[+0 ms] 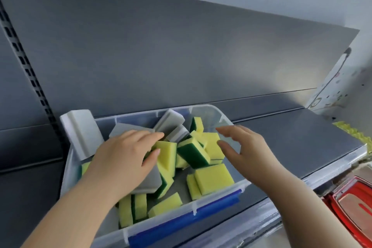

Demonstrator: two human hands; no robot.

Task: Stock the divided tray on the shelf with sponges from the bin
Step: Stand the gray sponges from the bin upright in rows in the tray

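The clear plastic bin (211,112) stands on the grey shelf (291,147), pushed back to the rear panel, probably so that both hands are free to work in it. It holds a loose heap of sponges (213,179): most are yellow with a green scouring side, and some grey sponges (171,121) lie at the back. The left hand (128,157) reaches deep into the heap, and its thumb and fingers close on a yellow sponge (168,155) that stands on its edge. The view is a little blurred there, so it may also press on the grey piece under the palm. I think it takes this sponge because it sticks up and is easy to pinch. The right hand (247,151) hovers above the right part of the bin with its fingers spread apart and nothing in them, likely ready to take a second sponge. The divided tray does not show in this view, so no sponge can be seen in it. A red-lidded container (354,209) sits lower to the right, below the shelf edge
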